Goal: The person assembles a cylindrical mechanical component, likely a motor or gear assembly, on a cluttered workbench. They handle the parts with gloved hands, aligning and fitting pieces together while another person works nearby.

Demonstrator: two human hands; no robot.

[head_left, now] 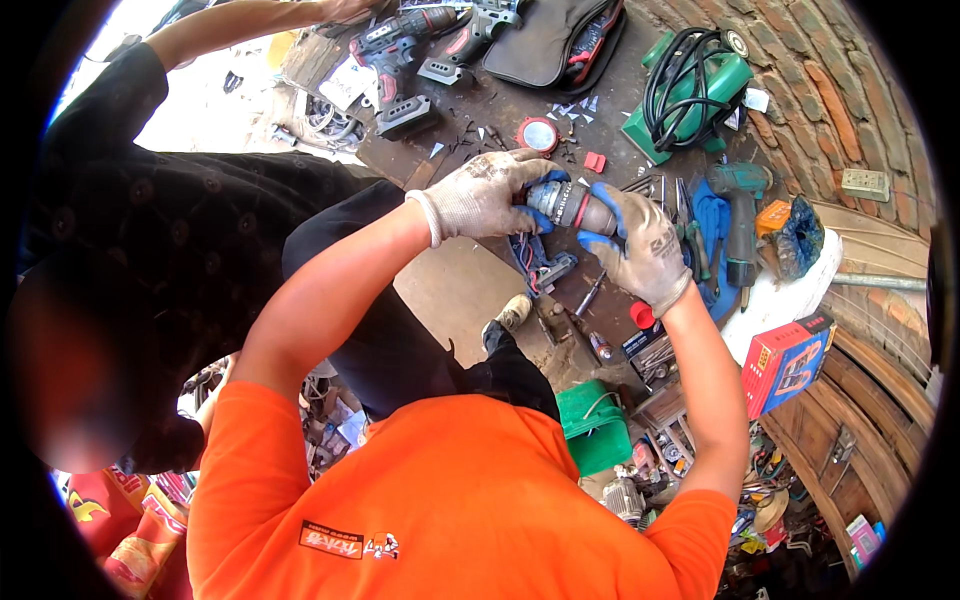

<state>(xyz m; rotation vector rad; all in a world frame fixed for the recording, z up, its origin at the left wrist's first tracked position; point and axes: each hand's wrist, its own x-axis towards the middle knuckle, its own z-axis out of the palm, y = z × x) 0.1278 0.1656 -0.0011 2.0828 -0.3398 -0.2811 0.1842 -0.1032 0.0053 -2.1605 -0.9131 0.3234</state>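
Over the dark workbench (480,110) I hold a drill chuck with its gearbox (570,205), a grey and black cylinder lying sideways with a red ring. My left hand (487,197), in a pale glove with blue fingertips, is closed around its left end. The gloved fingers of my right hand (643,250) grip the chuck's right end. Just below the hands, an opened drill housing (541,264) with blue parts rests on the bench. Behind them lie a round red-rimmed tin (538,135) and a small red block (595,162).
Two cordless drills (392,55) (468,42) and a black tool case (540,40) lie at the back. A green machine (690,95) with coiled cable stands by the brick wall. A teal drill (741,215) and a red-blue box (788,362) sit right. Another person in dark clothes (170,260) is at left.
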